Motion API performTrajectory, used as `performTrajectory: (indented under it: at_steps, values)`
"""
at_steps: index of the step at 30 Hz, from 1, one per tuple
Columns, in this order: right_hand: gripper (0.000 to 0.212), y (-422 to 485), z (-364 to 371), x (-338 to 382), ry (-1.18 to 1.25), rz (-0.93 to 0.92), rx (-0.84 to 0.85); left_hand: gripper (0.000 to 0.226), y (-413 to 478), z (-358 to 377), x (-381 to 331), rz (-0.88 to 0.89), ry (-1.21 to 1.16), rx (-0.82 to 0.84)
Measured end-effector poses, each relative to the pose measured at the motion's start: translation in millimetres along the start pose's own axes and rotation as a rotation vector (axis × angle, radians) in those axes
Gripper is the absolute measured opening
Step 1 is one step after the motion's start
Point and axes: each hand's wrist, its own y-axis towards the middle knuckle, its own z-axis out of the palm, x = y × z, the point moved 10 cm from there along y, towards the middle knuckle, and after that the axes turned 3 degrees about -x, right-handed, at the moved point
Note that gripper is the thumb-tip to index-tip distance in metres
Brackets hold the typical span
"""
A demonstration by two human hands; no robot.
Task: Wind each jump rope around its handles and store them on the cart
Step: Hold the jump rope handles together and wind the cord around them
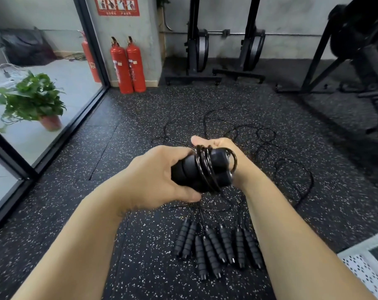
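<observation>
the left hand [160, 176] grips the pair of black ribbed foam handles [189, 169], above the row of loose black handles [216, 245] on the floor [140, 131]. the right hand [218, 146] is behind them, its fingers hidden, so i cannot tell its grip. the thin black cable [203, 163] looks light, springy and slick, so pinch across its wraps.

The floor [140, 118] is patterned in black with scattered white flecks. The held handles [183, 169] are coloured matt black, and the cord [202, 163] wound on them is seen in glossy black. The loose handles [216, 247] are likewise black and ribbed. The extinguishers [128, 66] are painted red, the plant [32, 98] is shown green in a reddish pot [51, 122], and the cart [365, 271] is finished white with diamond perforations
</observation>
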Motion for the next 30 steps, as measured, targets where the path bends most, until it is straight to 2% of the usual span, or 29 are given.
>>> performTrajectory:
  at_steps: [2, 4, 7, 15, 21, 23, 26, 30]
  values:
    - [0.037, 1, -5, -5, -0.063, 0.000, -0.058, 0.038, 1, -17, 0, 0.024, -0.101, -0.100]
    - [0.041, 0, -1, -11, -0.063, 0.061, -0.080, 0.035, 1, -35, 5, 0.010, -0.183, -0.209]
    - [0.048, -3, 5, -5, -0.131, 0.049, -0.107, 0.032, -1, -50, 24, -0.097, -0.257, -0.317]
    - [0.055, -10, 6, 29, -0.484, -0.156, -0.179, 0.016, -8, -58, 65, -0.334, -0.464, -0.444]
    - [0.039, -20, 14, 48, -0.701, -0.180, -0.165, 0.018, -17, -69, 87, -0.434, -0.522, -0.537]
    - [0.036, -25, 15, 57, -0.776, -0.160, -0.171, 0.017, -20, -74, 93, -0.453, -0.506, -0.587]
    - [0.046, -34, 21, 78, -0.916, -0.188, -0.200, 0.021, -24, -83, 101, -0.462, -0.425, -0.659]
    - [0.049, -47, 45, 104, -1.000, -0.302, -0.184, 0.028, -24, -88, 100, -0.472, -0.196, -0.676]
